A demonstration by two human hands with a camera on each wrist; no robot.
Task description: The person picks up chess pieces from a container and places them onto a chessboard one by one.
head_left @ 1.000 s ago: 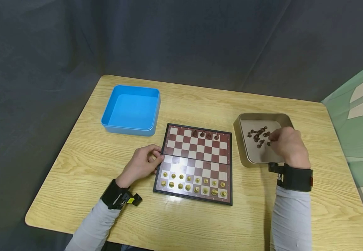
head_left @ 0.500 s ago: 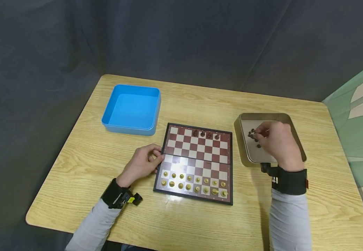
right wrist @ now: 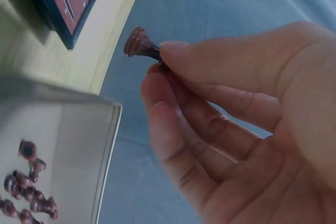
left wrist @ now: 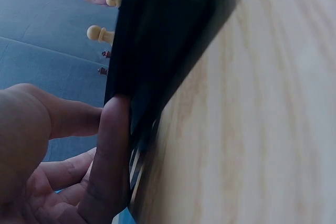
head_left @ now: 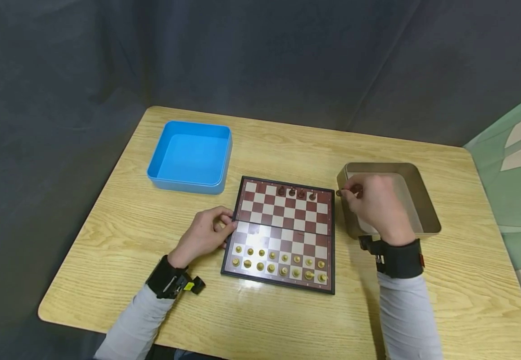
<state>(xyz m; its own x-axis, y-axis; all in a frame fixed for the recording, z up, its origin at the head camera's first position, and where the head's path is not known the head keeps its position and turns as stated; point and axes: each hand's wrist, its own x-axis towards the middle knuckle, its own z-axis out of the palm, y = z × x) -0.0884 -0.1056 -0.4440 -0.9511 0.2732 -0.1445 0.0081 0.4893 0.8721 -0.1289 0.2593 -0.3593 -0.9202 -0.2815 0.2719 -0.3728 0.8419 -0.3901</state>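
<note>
A folding chessboard lies on the table, gold chess pieces in two rows along its near side and several dark brown pieces on its far row. At the board's left edge, my left hand grips the rim; in the left wrist view the thumb and a finger meet the edge. My right hand is over the near-left part of a metal tin. Between thumb and fingertips it pinches a dark brown chess piece, base outward; its upper part is hidden by the fingers.
More dark brown pieces lie loose in the tin, mostly covered by my hand in the head view. A blue box stands at the back left. A dark curtain hangs behind the table.
My right hand has moved left from the tin's right side to its left rim and now carries a dark brown chess piece. The left hand stays at the board's edge.
</note>
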